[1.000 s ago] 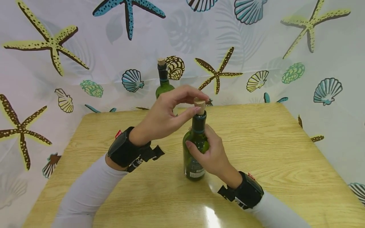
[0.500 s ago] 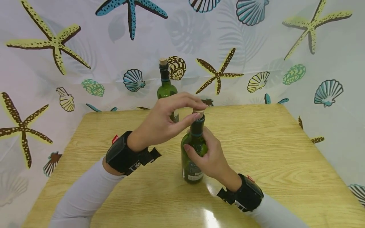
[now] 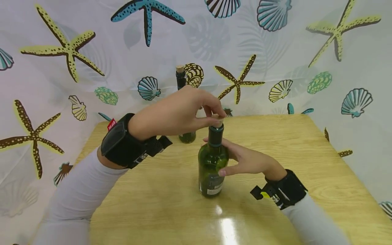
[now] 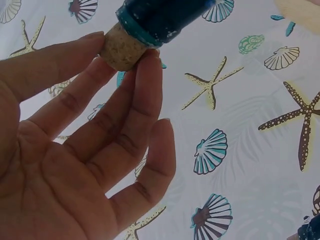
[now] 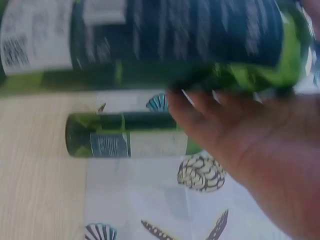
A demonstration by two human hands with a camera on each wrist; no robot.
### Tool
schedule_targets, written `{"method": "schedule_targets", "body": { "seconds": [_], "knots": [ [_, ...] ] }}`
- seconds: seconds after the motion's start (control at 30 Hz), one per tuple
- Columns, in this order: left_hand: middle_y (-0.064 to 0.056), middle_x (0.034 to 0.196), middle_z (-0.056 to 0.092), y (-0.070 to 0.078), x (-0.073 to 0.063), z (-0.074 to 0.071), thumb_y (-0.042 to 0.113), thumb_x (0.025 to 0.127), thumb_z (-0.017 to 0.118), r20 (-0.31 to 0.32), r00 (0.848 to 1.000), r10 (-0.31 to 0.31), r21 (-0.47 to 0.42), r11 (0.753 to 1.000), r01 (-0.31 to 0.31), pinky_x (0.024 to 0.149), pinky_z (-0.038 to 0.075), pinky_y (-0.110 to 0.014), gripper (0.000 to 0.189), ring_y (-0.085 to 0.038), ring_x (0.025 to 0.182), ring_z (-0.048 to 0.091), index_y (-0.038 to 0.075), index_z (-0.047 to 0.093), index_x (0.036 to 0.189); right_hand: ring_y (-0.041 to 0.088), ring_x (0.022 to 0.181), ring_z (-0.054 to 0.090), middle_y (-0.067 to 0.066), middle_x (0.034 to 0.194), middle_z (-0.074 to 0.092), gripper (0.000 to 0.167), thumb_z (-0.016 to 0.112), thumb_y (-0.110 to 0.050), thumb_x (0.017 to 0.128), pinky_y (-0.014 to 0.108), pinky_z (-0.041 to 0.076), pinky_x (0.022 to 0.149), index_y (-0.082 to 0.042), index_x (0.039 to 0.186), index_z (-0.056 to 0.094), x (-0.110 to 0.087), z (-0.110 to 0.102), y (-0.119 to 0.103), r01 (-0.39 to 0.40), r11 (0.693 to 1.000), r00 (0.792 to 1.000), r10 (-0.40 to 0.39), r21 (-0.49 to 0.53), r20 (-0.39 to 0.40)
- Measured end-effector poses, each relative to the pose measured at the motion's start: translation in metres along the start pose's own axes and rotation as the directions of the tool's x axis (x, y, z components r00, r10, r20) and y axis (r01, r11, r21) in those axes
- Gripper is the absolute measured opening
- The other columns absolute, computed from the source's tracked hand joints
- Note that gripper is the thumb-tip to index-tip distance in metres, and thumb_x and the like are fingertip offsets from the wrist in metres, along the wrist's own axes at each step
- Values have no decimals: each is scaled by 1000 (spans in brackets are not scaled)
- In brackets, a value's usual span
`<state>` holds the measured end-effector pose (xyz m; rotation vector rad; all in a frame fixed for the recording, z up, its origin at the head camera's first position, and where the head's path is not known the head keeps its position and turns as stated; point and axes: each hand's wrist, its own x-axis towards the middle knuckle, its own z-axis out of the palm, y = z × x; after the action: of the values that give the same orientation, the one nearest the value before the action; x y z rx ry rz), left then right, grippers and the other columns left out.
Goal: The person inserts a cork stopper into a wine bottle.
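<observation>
In the head view a green wine bottle point(image 3: 211, 170) stands upright on the table, its label facing me. My left hand point(image 3: 180, 112) reaches over from the left and pinches the cork point(image 3: 218, 117) at the bottle's mouth. The left wrist view has thumb and fingertips on the sides of the cork point(image 4: 122, 47), part of which shows outside the dark-sleeved neck point(image 4: 165, 17). My right hand point(image 3: 249, 160) holds the bottle at its shoulder, thumb in front and fingers behind. In the right wrist view these fingers point(image 5: 200, 110) are partly hidden by the blurred bottle.
A second green bottle point(image 5: 135, 135) stands farther back, topped with its own cork point(image 3: 180, 69); my left hand covers its middle in the head view. The wooden table point(image 3: 147, 204) meets a patterned cloth point(image 3: 171, 44) printed with starfish and shells behind and at the sides.
The cork sits lower at the mouth than a second ago. My left wrist has risen with its fingers still there. My right thumb has slid down and right across the bottle, the wrist swinging outward.
</observation>
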<state>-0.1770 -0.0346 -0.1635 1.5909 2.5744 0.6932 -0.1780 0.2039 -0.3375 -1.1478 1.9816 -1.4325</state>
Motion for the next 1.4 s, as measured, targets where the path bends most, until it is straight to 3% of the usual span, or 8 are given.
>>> {"method": "schedule_targets", "body": {
  "seconds": [0.13, 0.3, 0.5, 0.77, 0.93, 1.1, 1.23, 1.4],
  "knots": [
    [0, 106, 73, 2, 1, -2, 17, 95, 72, 32, 999, -41, 15, 999, 40, 91, 50, -33, 18, -13, 97, 65, 11, 76, 111, 23, 144, 38, 14, 163, 25, 91, 71, -8, 93, 41, 38, 114, -10, 162, 10, 2, -14, 5, 39, 997, 990, -46, 59, 133],
    [0, 101, 72, 0, -1, 2, 16, 93, 74, -7, 999, -47, -3, 999, 47, 86, 51, -31, 18, -14, 94, 64, 10, 78, 109, 25, 144, 38, 16, 160, 30, 83, 70, -4, 93, 42, 37, 114, -6, 159, 19, 7, -14, 11, 96, 988, 985, -112, 119, 131],
    [0, 95, 70, 2, -9, 10, 14, 91, 75, -123, 988, -91, -28, 996, 88, 71, 50, -29, 18, -12, 84, 62, 9, 79, 108, 27, 143, 37, 13, 158, 33, 90, 75, -13, 91, 53, 37, 110, -14, 160, 18, 4, -3, -1, 24, 1000, 999, -25, -15, -30],
    [-2, 97, 71, -1, -9, 12, 14, 92, 74, -152, 984, -89, -33, 996, 85, 73, 51, -29, 16, -14, 86, 64, 8, 78, 107, 26, 135, 47, 3, 147, 45, 91, 82, -29, 86, 52, 46, 101, -18, 155, 25, 3, 15, -17, -123, 959, 967, 58, -255, -249],
    [-1, 105, 72, -14, -4, 3, 20, 93, 74, -26, 999, -32, -46, 998, 31, 89, 50, -35, 19, -15, 97, 64, 10, 75, 110, 30, 146, 33, 7, 162, 28, 105, 83, -25, 85, 59, 34, 111, -22, 162, 11, 4, 3, -4, -53, 991, 995, 42, -123, -92],
    [-1, 103, 73, -10, 2, -3, 20, 93, 75, 33, 999, -44, -1, 999, 44, 92, 50, -35, 19, -13, 94, 65, 10, 77, 108, 29, 145, 37, 17, 162, 25, 91, 76, -7, 89, 48, 37, 114, -9, 160, 18, 12, -5, 13, 95, 992, 993, -100, 77, 69],
    [0, 100, 73, -6, 1, 2, 18, 93, 74, -12, 996, -84, -46, 995, 84, 84, 52, -31, 14, -12, 90, 64, 10, 78, 104, 22, 141, 43, 19, 155, 36, 83, 76, -5, 89, 38, 37, 114, 0, 154, 25, 12, -5, 17, 96, 989, 994, -100, 109, 31],
    [2, 99, 72, -7, -5, 12, 15, 94, 73, -97, 988, -123, -112, 987, 112, 76, 52, -29, 12, -11, 89, 63, 10, 78, 103, 27, 135, 49, 17, 153, 39, 88, 78, -10, 88, 45, 40, 111, -4, 156, 22, 8, 5, 13, 46, 997, 997, -42, 61, -69]
  ]
}}
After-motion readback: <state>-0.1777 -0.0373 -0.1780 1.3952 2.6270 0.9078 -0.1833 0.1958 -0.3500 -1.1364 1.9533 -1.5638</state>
